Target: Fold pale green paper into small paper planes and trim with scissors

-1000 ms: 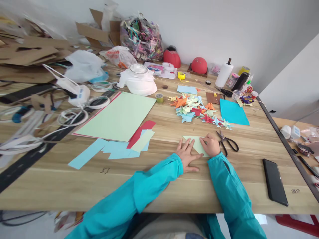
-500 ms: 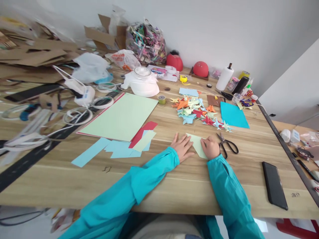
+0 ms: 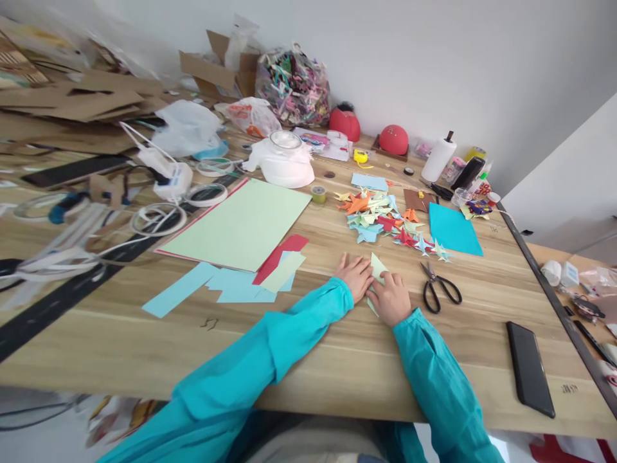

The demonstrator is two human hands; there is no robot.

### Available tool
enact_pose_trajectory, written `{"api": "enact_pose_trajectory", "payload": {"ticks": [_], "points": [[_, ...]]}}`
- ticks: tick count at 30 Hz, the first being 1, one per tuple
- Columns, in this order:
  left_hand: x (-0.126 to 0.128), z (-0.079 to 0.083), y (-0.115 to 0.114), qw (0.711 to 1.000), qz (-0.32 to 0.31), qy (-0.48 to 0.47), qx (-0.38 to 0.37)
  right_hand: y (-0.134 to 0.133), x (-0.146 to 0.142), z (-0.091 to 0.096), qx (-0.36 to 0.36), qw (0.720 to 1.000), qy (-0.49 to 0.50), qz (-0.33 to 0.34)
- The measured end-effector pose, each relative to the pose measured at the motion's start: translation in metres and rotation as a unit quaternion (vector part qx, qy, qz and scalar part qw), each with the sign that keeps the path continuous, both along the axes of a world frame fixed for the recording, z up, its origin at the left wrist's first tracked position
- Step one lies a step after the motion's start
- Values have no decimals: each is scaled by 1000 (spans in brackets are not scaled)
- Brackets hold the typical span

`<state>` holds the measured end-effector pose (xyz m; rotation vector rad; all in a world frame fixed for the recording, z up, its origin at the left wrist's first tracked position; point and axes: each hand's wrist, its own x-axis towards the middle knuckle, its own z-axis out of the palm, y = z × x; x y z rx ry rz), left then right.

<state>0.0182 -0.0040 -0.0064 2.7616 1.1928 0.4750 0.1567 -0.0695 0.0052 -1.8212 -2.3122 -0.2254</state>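
A folded piece of light green paper (image 3: 378, 265) lies on the table between my hands, largely covered by them. Its upper corner points away from me. My left hand (image 3: 354, 276) rests flat on its left side with the fingers stretched out. Bent fingers of my right hand (image 3: 391, 299) press and grip the paper from the right, close to the left fingertips. Just right of that hand are black-handled scissors (image 3: 439, 287), blades pointing away. Beyond both hands is a pile of small folded paper figures (image 3: 373, 215) in several colours.
Left of my hands are blue paper strips (image 3: 179, 290), a red piece (image 3: 284, 254) and a large light green sheet (image 3: 241, 222). A black phone (image 3: 530, 368) lies at the right, a turquoise sheet (image 3: 456, 228) behind the scissors. White cables (image 3: 159, 218) clutter the left.
The light green paper has been folded narrower. My right hand has moved left, beside my left hand, and away from the scissors. The view has shifted slightly.
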Motion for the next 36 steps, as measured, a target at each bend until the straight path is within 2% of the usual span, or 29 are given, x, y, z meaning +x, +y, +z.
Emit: {"api": "enact_pose_trajectory", "payload": {"ticks": [10,17,23,30,36], "points": [[10,2,-4,999,-2,23,35,0,-4,-2,-9,1000,15,-20],[16,16,9,994,-18,100,41,2,1,-4,-5,1000,30,-5],[27,22,16,993,-9,112,33,3,0,-4,-5,999,33,-13],[30,18,18,995,-1,98,23,3,1,-4,-21,999,34,-24],[27,10,25,996,-18,78,46,2,0,-1,-37,998,36,-29]]}}
